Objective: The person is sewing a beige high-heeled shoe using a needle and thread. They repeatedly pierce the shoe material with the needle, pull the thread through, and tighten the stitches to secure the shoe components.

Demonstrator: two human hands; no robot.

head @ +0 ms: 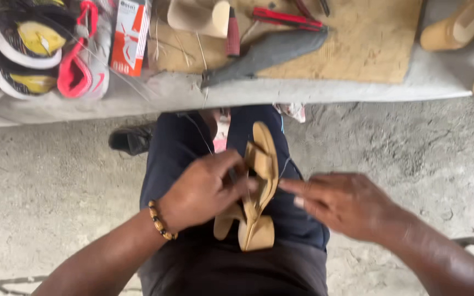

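Left hand (201, 192), with a beaded bracelet (162, 221) at the wrist, is seen closed around the strap side of a tan heeled sandal (259, 186), the thumb and fingers pressed against it; something thin and dark seems to be pinched there too, though it cannot be made out. The sandal is held on edge over the lap, heel block nearest the body. A fine thread (286, 166) is seen running from the sandal toward the right hand (346, 203), whose fingers are drawn together just beside the sole. Stitching is judged to be under way, unfinished. On the bench (303, 90) above, sneakers (45, 46), a grey knife (270, 52) and red-handled pliers (286, 19) are laid.
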